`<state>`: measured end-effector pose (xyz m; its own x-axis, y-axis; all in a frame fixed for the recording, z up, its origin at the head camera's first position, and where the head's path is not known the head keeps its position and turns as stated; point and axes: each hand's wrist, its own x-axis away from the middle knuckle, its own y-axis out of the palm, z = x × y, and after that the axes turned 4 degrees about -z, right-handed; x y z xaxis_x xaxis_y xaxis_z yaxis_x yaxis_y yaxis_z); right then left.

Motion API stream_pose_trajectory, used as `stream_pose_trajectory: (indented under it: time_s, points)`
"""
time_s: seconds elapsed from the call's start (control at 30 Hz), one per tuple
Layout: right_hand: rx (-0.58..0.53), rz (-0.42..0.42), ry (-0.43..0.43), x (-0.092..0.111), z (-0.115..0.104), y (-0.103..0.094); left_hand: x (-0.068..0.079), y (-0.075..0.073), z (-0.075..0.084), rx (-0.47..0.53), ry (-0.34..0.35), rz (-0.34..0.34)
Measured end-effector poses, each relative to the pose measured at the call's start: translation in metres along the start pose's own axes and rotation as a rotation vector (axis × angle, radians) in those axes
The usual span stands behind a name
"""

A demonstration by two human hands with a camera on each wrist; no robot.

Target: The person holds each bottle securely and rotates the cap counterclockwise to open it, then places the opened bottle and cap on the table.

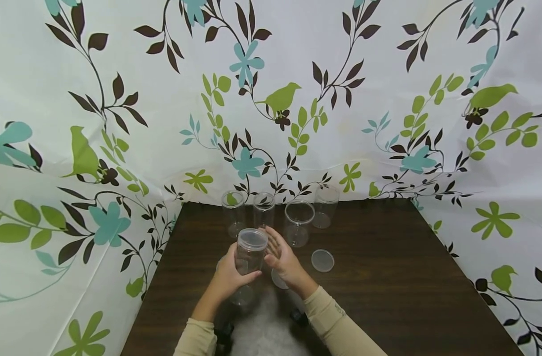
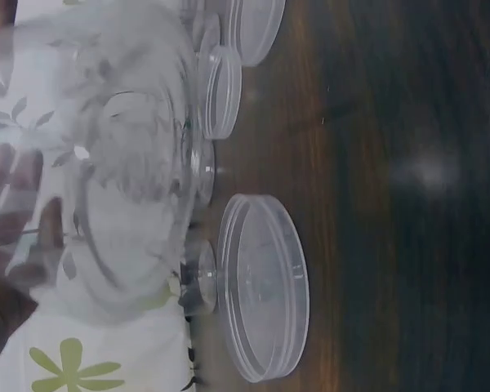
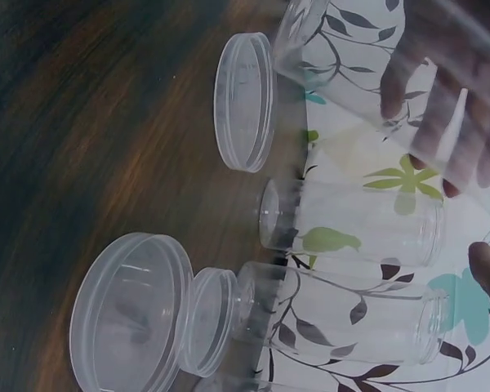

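A clear plastic jar [image 1: 249, 259] stands upright in my left hand [image 1: 228, 277], which grips its side above the table. Its top looks covered by a translucent lid [image 1: 253, 238]. Through the wall of the jar [image 3: 355, 57], the left hand's fingers [image 3: 437, 102] show in the right wrist view. My right hand [image 1: 289, 267] is just right of the jar, fingers extended and thumb apart from them; whether a fingertip touches the jar is unclear. In the left wrist view the jar [image 2: 131, 180] fills the left side, blurred.
Several clear jars stand along the table's back edge, including a wide one [image 1: 297, 222] and one at the right [image 1: 326, 207]. Loose round lids lie on the dark wooden table [image 1: 386, 277], one right of the hands [image 1: 322, 260], another partly behind the right hand [image 1: 279, 280]. A patterned sheet [image 1: 164, 123] hangs behind.
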<state>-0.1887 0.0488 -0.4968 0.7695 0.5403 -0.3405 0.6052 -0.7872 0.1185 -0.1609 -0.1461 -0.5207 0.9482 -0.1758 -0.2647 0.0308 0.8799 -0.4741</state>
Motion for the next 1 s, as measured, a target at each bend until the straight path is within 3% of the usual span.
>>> stream_pose_trajectory:
  time_s: [0.1, 0.3, 0.4, 0.53, 0.63, 0.73, 0.87, 0.93, 1.0]
  points:
    - [0.020, 0.004, -0.002, 0.000, -0.001, 0.003, -0.001, -0.002, -0.003, -0.039, -0.022, 0.034]
    - [0.059, 0.011, 0.003, -0.002, -0.002, 0.005, -0.001, -0.003, -0.004, -0.056, 0.004, -0.010]
    - [0.063, -0.007, 0.003, -0.005, -0.003, 0.003, -0.001, -0.004, -0.002, -0.045, 0.054, -0.091]
    - [0.035, -0.071, 0.002, -0.009, -0.005, -0.003, 0.000, -0.007, 0.006, 0.122, 0.096, -0.287]
    - [-0.039, -0.172, -0.005, -0.010, -0.005, -0.010, 0.002, -0.010, 0.011, 0.252, 0.074, -0.411]
    - [-0.102, -0.254, -0.012, -0.011, -0.004, -0.014, 0.002, -0.012, 0.012, 0.314, 0.057, -0.456]
    - [-0.127, -0.255, -0.022, -0.012, -0.001, -0.016, 0.002, -0.011, 0.010, 0.368, 0.038, -0.441]
    - [-0.131, -0.211, -0.023, -0.011, 0.001, -0.015, 0.001, -0.011, 0.007, 0.371, 0.020, -0.389]
    - [-0.122, -0.146, -0.024, -0.009, 0.002, -0.013, 0.001, -0.011, 0.003, 0.317, -0.010, -0.290]
